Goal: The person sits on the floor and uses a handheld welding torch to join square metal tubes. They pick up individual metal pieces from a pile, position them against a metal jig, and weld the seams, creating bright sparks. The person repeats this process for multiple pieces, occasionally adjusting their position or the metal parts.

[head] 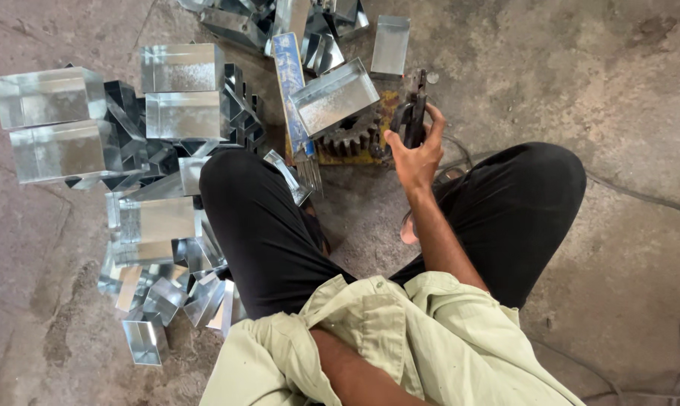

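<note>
Person seated on the concrete floor (580, 68), knees spread, pale green shirt (430, 338) nearest the camera, black trousers (265, 225) beyond.

Left forearm (355, 376) runs down out of the bottom of the view; the left hand itself is not seen, so nothing to say of its grip.

Right hand (415, 154) reaches forward between the knees, fingers wrapped tight around the handles of a dark plier-like tool (414, 113), held upright with its head pointing away from the body. The hold looks like a firm working grasp, thumb on one side, fingers curled on the other.

Just left of the tool: a rusty toothed gear (347, 139) lying flat on the floor, seemingly serving as a block or anvil (its weight would keep it steady). A shallow folded sheet-metal tray (332, 98) rests tilted on top of it, within easy reach of the right hand.

A blue flat strip (291, 90) lies alongside, near the left knee.

Farther left, bright metal boxes (182, 113) are heaped in a loose pile, some stacked, some tipped. More folded pieces (280, 22) lie at the far edge.
</note>
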